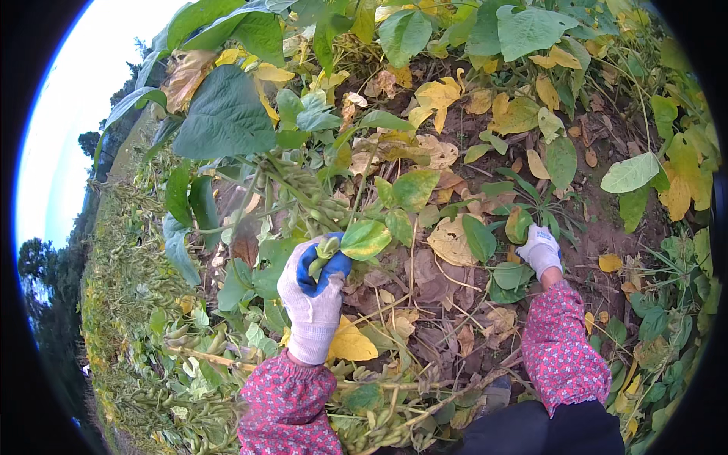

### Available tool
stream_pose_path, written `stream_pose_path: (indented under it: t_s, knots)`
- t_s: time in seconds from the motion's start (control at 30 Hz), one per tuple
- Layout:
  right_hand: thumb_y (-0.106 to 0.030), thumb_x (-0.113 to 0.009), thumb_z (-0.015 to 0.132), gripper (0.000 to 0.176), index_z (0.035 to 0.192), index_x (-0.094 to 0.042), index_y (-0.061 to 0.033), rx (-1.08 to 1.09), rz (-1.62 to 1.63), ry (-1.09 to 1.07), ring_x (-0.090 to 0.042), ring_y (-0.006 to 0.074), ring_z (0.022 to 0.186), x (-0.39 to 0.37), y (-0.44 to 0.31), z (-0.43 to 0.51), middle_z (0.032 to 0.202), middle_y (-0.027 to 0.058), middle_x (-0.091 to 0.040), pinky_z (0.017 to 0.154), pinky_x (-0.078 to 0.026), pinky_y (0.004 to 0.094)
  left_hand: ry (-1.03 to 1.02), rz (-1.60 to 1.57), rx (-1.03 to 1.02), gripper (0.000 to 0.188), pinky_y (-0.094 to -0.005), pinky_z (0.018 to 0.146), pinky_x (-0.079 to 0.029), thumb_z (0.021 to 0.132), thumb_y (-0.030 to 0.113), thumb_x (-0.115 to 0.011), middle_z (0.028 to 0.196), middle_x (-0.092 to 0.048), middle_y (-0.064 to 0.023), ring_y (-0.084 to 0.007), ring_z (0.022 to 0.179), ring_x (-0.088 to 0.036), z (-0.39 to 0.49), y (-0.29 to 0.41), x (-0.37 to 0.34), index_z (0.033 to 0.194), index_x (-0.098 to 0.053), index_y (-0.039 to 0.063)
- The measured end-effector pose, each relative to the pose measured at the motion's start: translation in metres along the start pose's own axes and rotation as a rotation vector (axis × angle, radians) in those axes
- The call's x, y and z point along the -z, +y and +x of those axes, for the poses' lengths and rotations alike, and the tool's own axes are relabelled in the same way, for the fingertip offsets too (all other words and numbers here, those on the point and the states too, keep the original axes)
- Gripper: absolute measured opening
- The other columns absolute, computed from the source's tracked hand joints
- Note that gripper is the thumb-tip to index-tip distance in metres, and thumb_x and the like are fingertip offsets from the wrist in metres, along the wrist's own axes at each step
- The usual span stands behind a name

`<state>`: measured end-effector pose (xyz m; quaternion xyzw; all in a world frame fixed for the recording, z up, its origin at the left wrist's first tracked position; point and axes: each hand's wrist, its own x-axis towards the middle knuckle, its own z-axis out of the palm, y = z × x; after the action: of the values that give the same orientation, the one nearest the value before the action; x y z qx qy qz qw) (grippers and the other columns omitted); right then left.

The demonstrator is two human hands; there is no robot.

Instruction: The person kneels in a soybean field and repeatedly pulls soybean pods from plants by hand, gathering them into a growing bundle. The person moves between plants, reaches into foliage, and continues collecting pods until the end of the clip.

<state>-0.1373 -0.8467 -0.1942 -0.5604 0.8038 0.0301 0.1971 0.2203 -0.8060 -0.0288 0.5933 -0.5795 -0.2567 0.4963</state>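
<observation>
My left hand (315, 284), in a white knit glove with blue coated fingers, is closed around the stem of a soybean plant (307, 193). Small green pods poke out between its thumb and fingers, and a green leaf mottled with yellow (365, 240) lies beside the fingertips. Clusters of pods and large leaves rise above it. Lower on the right, my right hand (540, 250), gloved the same way, is down near the soil at a narrow-leaved weed (537, 199). Its fingertips are mostly hidden, so its hold is unclear.
Dry brown leaves (432, 284) and stalks cover the soil between my hands. Cut soybean stalks with pods (392, 387) lie near my dark-clothed leg (546, 429) and a shoe (496, 392). Leafy plants stand ahead and to the right; more podded plants (148, 296) spread left.
</observation>
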Motion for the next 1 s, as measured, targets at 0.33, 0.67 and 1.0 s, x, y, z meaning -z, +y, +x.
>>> stream_pose_path:
  t_s: [0.33, 0.67, 1.0]
  knots:
    - [-0.023, -0.069, 0.076, 0.047, 0.118, -0.054, -0.0092, 1.193, 0.323, 0.301, -0.064, 0.0282, 0.069, 0.083, -0.174, -0.121, 0.105, 0.0112, -0.062, 0.062, -0.051, 0.0407, -0.010, 0.091, -0.083, 0.020, -0.0274, 0.081, -0.048, 0.080, 0.001, -0.068, 0.096, -0.066, -0.0074, -0.0149, 0.088, -0.061, 0.005, -0.003, -0.005, 0.099, -0.062, -0.002]
    - [-0.024, -0.059, 0.085, 0.032, 0.113, -0.059, -0.0093, 1.218, 0.507, 0.248, -0.066, 0.0273, 0.081, 0.052, -0.168, -0.099, 0.104, 0.0111, -0.059, 0.068, -0.055, 0.0374, -0.056, -0.289, 0.273, 0.037, -0.0191, 0.058, -0.041, 0.094, 0.030, -0.059, 0.083, -0.060, 0.0014, -0.0065, 0.065, -0.055, 0.014, -0.051, 0.042, 0.122, -0.056, 0.006]
    - [-0.014, -0.059, 0.079, 0.029, 0.107, -0.062, -0.0070, 1.211, -0.050, 0.068, -0.067, 0.0303, 0.086, 0.039, -0.228, -0.030, 0.106, 0.0173, -0.064, 0.069, -0.054, 0.0424, -0.098, -0.382, 0.270, 0.034, -0.0191, 0.048, -0.034, 0.096, 0.030, -0.053, 0.065, -0.047, 0.0077, -0.0039, 0.050, -0.042, 0.027, -0.052, 0.030, 0.123, -0.056, 0.009]
